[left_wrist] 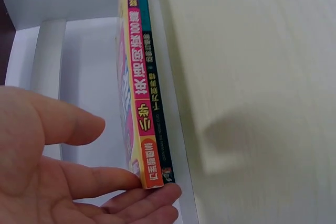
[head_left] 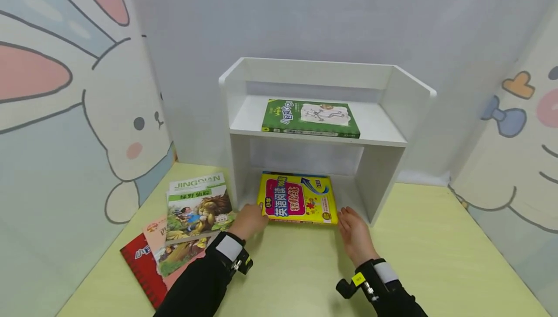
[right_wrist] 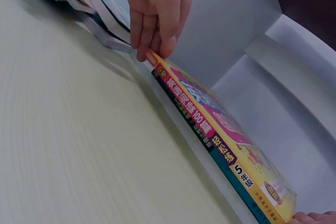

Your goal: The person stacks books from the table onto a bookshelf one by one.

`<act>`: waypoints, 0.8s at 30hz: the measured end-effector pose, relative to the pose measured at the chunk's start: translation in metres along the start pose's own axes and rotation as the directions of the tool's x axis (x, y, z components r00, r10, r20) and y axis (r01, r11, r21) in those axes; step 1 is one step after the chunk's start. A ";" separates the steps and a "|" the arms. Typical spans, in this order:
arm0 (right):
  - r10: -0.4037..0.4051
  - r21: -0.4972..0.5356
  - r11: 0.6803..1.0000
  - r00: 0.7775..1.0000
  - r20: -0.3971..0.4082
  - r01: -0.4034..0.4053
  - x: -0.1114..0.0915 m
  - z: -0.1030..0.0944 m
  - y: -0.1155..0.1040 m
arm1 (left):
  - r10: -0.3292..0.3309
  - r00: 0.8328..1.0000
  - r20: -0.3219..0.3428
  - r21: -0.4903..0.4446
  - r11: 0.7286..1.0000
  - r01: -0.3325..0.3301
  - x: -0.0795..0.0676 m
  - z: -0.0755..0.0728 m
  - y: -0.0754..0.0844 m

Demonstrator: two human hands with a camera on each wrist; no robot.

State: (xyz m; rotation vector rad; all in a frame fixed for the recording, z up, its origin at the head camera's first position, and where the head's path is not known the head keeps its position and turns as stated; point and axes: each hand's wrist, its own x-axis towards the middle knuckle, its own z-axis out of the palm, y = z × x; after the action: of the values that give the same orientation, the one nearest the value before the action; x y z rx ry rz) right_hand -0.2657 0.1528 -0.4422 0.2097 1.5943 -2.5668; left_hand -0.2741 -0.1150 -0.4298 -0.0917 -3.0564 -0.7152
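A yellow book (head_left: 298,198) with a pink panel lies flat on the lower level of a white shelf (head_left: 383,176). Beneath it is a second book (left_wrist: 167,150) with a dark and teal spine, their spines lined up at the shelf's front edge. My left hand (head_left: 249,222) touches the left end of the stack with its fingertips, its thumb (left_wrist: 79,124) apart from the cover. At the stack's other end, my right hand (head_left: 355,236) rests extended fingers against the yellow book's right front corner. Only a few of its fingertips (right_wrist: 315,217) show in the right wrist view.
A green book (head_left: 311,118) lies flat on the shelf's upper level. Left of the shelf, several books overlap on the pale table (head_left: 440,249), including one with a lion cover (head_left: 200,213) and a red one (head_left: 146,268). A wall stands behind the shelf.
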 end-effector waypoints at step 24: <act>-0.286 -0.948 0.000 0.908 0.305 0.318 0.042 -0.016 0.017 | 0.208 0.953 -0.220 0.075 0.978 -0.196 0.026 0.033 -0.021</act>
State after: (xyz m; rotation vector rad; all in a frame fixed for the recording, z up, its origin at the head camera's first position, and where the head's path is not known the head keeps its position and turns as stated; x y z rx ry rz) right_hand -0.3034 0.1583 -0.4714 -0.3715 3.1841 -0.8558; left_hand -0.3006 -0.1176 -0.4687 -0.2960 -2.7935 -0.5873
